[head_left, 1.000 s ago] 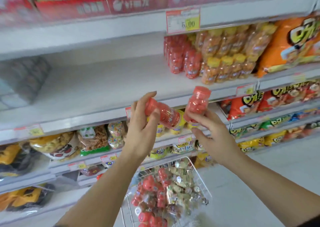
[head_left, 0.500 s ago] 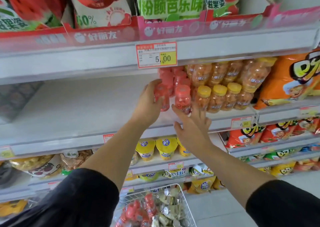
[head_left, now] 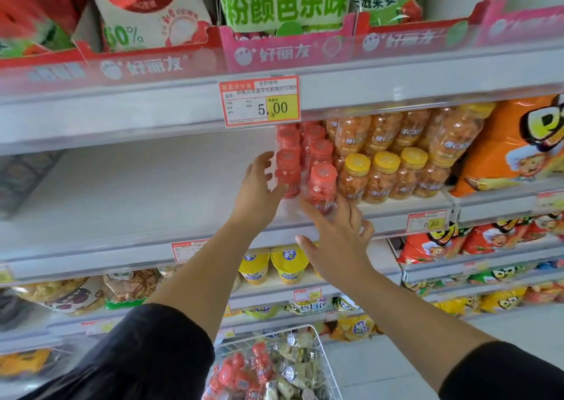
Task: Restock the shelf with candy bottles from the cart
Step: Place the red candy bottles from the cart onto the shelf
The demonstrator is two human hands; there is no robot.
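Now, left hand [head_left: 259, 195], right hand [head_left: 338, 241], fingers [head_left: 261, 161] wide; two front red bottles [head_left: 322, 186].

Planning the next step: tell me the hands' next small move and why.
Probably withdraw both hands and reach into the cart for more: left hand and right hand are open, the red bottles beside them stand upright on the shelf, and more lie in the cart.

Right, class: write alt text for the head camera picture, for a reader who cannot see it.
Two hands reach to a shelf, the left hand beside one red candy bottle, the right hand touching a second bottle. Yellow-capped bottles stand alongside; a cart waits below.
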